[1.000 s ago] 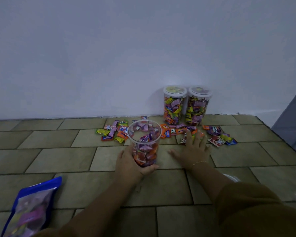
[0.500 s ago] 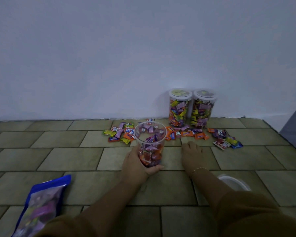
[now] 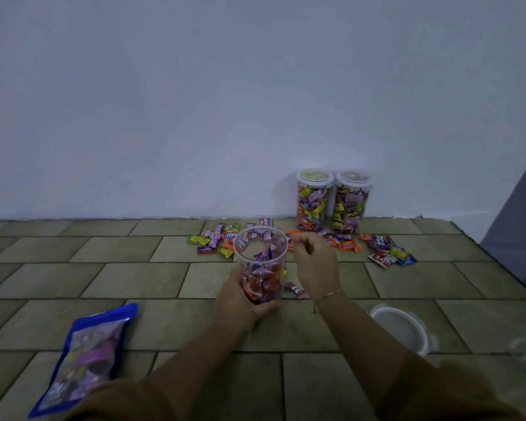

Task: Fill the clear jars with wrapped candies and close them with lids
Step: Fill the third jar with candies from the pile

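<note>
A clear open jar (image 3: 261, 262), about half full of wrapped candies, stands on the tiled floor. My left hand (image 3: 237, 296) grips its lower part. My right hand (image 3: 315, 262) hovers right of the jar's rim, fingers curled around orange candies. Loose wrapped candies (image 3: 346, 243) lie scattered on the floor behind the jar, and a couple of candies (image 3: 295, 290) lie beside its base. Two full jars with lids (image 3: 313, 202) (image 3: 351, 203) stand against the wall. A white lid (image 3: 400, 328) lies on the floor to the right of my right forearm.
A blue candy bag (image 3: 82, 360) lies on the floor at the lower left. The white wall (image 3: 195, 117) rises just behind the candies. A grey surface (image 3: 523, 232) borders the floor at the far right.
My right hand has lifted off the floor with candies and come up beside the jar's rim. A couple of candies now lie next to the jar's base. My left hand keeps hold of the jar.
</note>
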Demonstrator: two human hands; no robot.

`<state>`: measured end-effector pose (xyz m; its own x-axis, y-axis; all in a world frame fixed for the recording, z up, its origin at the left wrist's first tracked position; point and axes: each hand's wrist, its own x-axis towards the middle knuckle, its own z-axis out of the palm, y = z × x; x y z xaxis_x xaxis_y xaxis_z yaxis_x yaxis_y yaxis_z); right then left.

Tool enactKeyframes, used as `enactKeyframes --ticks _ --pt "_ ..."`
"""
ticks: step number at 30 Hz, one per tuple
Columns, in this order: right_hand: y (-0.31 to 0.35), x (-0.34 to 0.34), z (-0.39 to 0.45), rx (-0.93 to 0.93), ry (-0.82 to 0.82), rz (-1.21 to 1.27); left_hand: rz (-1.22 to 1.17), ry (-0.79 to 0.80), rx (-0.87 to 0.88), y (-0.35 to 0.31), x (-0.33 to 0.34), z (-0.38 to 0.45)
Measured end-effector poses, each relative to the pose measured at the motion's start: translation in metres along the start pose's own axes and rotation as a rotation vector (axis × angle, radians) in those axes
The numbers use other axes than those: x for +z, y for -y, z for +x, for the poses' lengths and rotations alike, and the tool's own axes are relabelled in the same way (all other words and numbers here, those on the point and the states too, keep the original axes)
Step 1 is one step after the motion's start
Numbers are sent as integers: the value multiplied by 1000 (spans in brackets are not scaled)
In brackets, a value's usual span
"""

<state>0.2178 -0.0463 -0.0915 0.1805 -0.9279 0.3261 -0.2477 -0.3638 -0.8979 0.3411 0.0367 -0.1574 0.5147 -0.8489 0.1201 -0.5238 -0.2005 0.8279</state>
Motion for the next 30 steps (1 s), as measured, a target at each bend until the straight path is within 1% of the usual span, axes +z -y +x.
enactKeyframes --ticks 2,4,5,6,8,9,11,13,17,20,22,23,25,26,27,28,29,30 --pt "25 2 0 -128 -53 55 7 1 -3 1 -1 -3" --pt "42 3 -5 -297 -69 72 21 7 -11 2 -2 -6" --pt "46 6 -8 -392 -46 43 12 13 -11 2 -3 -8" --pt "46 10 -12 -480 10 -6 -7 16 -4 1 -4 -10" --pt "38 20 -19 -622 138 -180 -26 16 14 3 -5 -13" --pt "31 23 -22 -688 168 -284 -17 17 20 3 -6 -14" --pt "23 26 -25 -735 190 -386 6 28 13 2 -6 -16" --pt "24 23 -23 -750 199 -403 9 25 9 1 -7 -17" --pt "28 22 -24 -752 225 -469 -20 20 15 -2 -8 -18" --pt "31 20 -23 -729 256 -419 -26 27 6 -3 -7 -19" --pt "35 16 -24 -636 289 -238 -42 22 2 -1 -7 -19" --pt "35 14 -24 -571 261 -108 -51 21 0 0 -7 -18" --pt "32 7 -22 -454 88 73 -59 33 -2 2 -8 -17" --pt "28 4 -19 -406 -2 82 -55 36 0 2 -9 -16" --pt "22 1 -14 -355 -51 45 -51 37 1 3 -9 -14" --pt "14 -2 -10 -302 -47 -26 -47 38 3 3 -9 -13" --pt "4 -4 -5 -242 2 -112 -47 42 6 3 -9 -13" --pt "-6 -6 -3 -178 86 -195 -50 47 10 3 -9 -13"
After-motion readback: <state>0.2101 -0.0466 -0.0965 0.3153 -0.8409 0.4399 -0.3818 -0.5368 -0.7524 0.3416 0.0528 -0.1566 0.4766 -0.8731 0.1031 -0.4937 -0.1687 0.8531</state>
